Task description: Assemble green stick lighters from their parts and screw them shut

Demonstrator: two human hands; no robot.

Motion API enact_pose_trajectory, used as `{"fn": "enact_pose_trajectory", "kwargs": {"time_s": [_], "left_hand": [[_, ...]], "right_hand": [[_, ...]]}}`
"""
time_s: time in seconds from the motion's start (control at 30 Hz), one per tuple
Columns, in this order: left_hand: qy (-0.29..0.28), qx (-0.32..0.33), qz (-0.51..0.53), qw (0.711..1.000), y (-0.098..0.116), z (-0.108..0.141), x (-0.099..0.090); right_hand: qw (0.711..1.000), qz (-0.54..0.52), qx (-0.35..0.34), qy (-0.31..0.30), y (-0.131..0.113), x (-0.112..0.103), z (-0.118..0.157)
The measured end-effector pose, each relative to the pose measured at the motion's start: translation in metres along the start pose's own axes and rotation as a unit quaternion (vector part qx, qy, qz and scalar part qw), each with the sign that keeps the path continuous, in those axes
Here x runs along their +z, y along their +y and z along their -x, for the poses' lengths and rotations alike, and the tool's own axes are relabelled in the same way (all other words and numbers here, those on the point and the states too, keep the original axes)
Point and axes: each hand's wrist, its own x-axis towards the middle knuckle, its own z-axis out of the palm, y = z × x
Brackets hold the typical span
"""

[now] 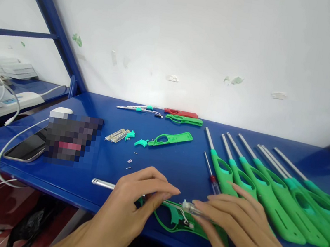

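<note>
At the table's front edge lies an opened green gas lighter (202,231), with its teal trigger (174,216), thin wires and a small black part showing inside. Its metal barrel (103,183) sticks out to the left, past my left hand (131,204). That hand covers the lighter's neck, thumb and fingers pinched together; whatever is between them is hidden. My right hand (245,236) is closed on a clear fuel tank (191,208) with a pale valve end, held just above the handle half. Beyond the right hand lies a screwdriver (213,183) with a clear handle.
Several assembled green lighters (266,194) lie along the right. Further back are a loose green shell half (171,139), clear tanks (117,135), teal triggers (141,142), a red shell (181,113) and metal barrels (129,108). A phone (26,147) and white cable (4,148) occupy the left.
</note>
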Motion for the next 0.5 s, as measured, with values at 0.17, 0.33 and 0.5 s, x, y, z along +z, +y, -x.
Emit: {"fn": "enact_pose_trajectory", "kwargs": {"time_s": [0.17,0.33,0.5], "left_hand": [[0.006,-0.039,0.018,0.999,0.003,0.002,0.003],[-0.015,-0.062,0.044,0.997,0.008,0.003,0.005],[-0.031,-0.087,0.075,0.993,0.012,0.005,0.008]], "right_hand": [[0.999,-0.027,-0.014,0.013,-0.005,0.001,-0.003],[0.999,-0.037,-0.013,0.013,-0.006,0.000,-0.004],[0.999,-0.041,-0.017,0.002,-0.005,0.000,-0.003]]}}
